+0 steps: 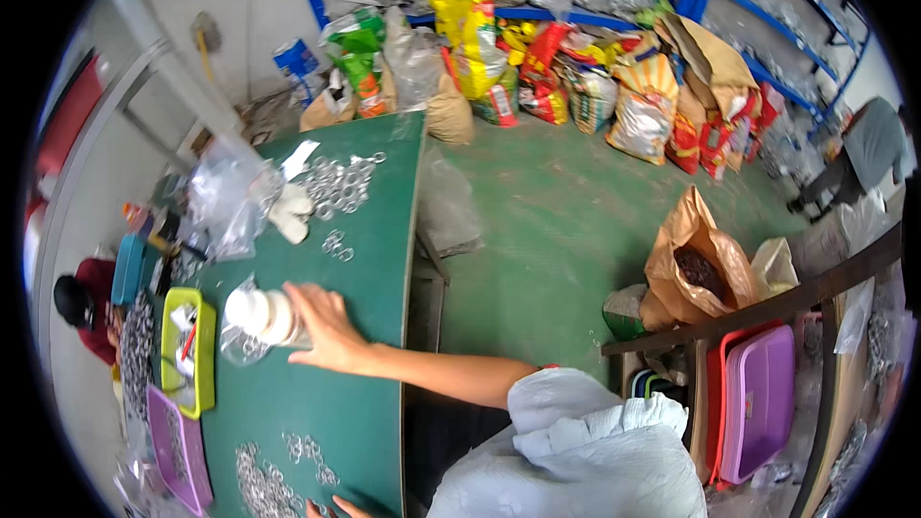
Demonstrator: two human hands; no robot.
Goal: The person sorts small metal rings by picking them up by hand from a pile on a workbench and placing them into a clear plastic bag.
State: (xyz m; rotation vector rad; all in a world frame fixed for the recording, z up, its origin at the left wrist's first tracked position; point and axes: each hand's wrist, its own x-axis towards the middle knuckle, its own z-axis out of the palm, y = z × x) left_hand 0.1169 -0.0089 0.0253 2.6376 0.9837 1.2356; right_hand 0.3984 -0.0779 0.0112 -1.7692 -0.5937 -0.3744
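Note:
My right hand (329, 328) reaches across the green table, its fingers and thumb closed around the near end of a short stack of white round discs (278, 317). A clear plastic bag (242, 347) lies around and under the stack. At the bottom edge, only a few fingers of my left hand (338, 507) show, spread apart beside loose metal rings (307, 448); the rest is cut off. Close to those fingers lies a bigger heap of small metal rings (264, 484). Farther up the table are another pile of rings (336, 185) and a white glove (291, 213).
A yellow-green basket (203, 355) and a purple basket (179, 446) line the table's left side. Clear bags (225, 197) lie beyond. Another person (96, 312) is at the far left. Filled sacks (643, 101) stand by blue shelves; an open brown sack (698, 264) stands right.

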